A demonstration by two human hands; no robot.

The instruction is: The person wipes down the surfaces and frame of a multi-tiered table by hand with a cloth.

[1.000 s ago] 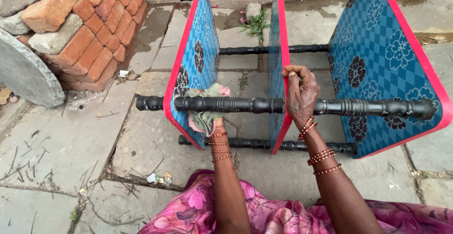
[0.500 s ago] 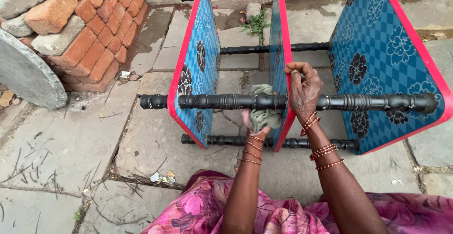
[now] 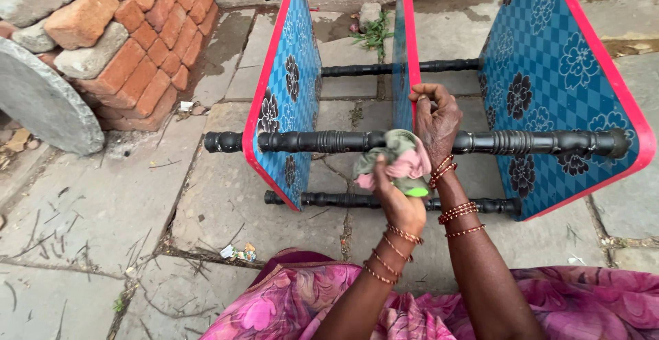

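1. The left hand (image 3: 400,206) is closing its fingers around a crumpled grey, pink and green cloth rag (image 3: 396,161) and pressing it against the nearest black turned wooden rail (image 3: 322,141), just left of the middle shelf panel.
2. The right hand (image 3: 436,122) is curling tightly over the red edge of the narrow middle shelf panel (image 3: 405,45), its knuckles lying just above the same rail.
3. A three-tier rack with blue flower-printed panels edged in red (image 3: 549,86) is lying on its side on the grey stone paving (image 3: 96,203); black lathe-turned rails are running through all three panels.
4. The left-hand panel (image 3: 288,93) is standing near the paving's left half, glossy and smooth, tilted outward.
5. Thin beaded bangles (image 3: 461,213) are circling both wrists; a pink floral fabric (image 3: 288,306) is lying along the bottom edge of the view.
6. A stack of rough orange bricks (image 3: 137,45) is sitting at the paving's far left corner beside a round grey stone slab (image 3: 41,107).
7. A small scrap, perhaps a wrapper (image 3: 237,251), is lying in a paving joint.
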